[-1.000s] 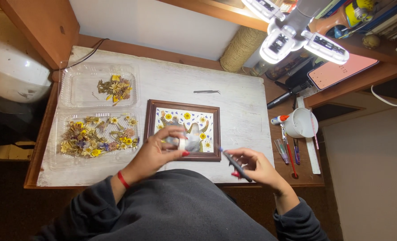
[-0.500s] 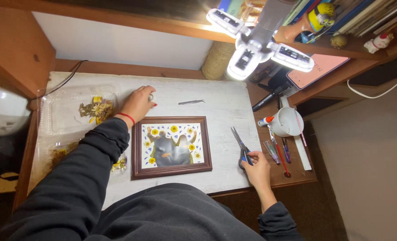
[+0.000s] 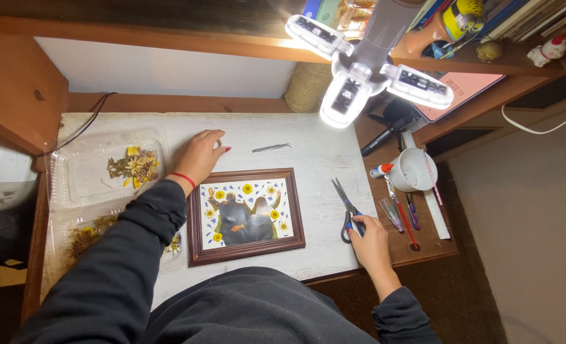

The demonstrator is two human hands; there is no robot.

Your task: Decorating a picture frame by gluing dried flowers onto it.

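Brown wooden picture frame (image 3: 246, 216) sits flat mid-table with little pressed sunflowers around a photo; left hand (image 3: 199, 155) is up past its top edge, fingers pinched on something tiny — can't tell what; tweezers (image 3: 271, 148) lie just to its right; right hand (image 3: 369, 238) is wrapped on the handles of the scissors (image 3: 346, 211), blades slightly apart, resting on the table (image 3: 315, 159); clear tray of dried flowers (image 3: 133, 167) on the left.

I work at a home craft desk: whitewashed wooden surface (image 3: 308, 159), multi-panel white lamp (image 3: 359, 76) overhead, cluttered wooden shelf (image 3: 474, 60) of books and figurines.
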